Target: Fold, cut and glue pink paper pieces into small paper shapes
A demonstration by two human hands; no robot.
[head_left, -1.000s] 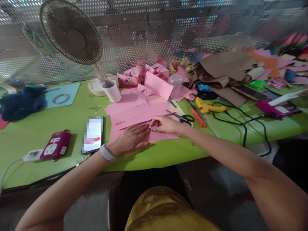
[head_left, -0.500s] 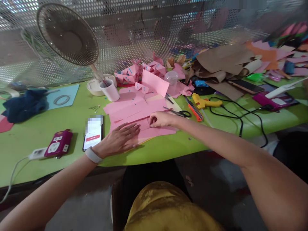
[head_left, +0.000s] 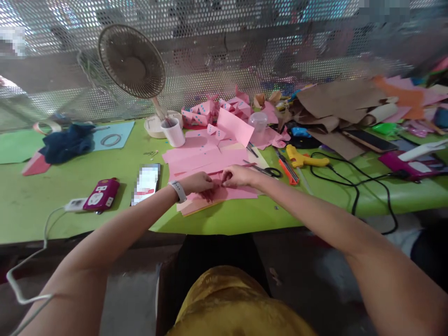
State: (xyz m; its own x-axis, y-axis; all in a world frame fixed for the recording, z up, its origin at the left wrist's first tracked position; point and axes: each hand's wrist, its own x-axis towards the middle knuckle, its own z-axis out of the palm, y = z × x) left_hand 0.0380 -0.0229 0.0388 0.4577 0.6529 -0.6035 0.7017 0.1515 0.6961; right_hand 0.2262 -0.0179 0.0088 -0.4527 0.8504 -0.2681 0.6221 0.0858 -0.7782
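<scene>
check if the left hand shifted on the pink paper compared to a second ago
Yes. The left hand was flat, nearer the phone; now it has drawn in toward the right hand, fingers pinching the pink paper where both hands meet.

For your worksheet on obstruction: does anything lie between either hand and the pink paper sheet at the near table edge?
Nothing visible does. The left hand and right hand both rest directly on the pink paper sheet, meeting at its middle. The scissors and orange cutter lie off to the right, clear of both.

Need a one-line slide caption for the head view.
Both hands, left and right, pinch pink paper on a green table, scissors nearby.
</scene>
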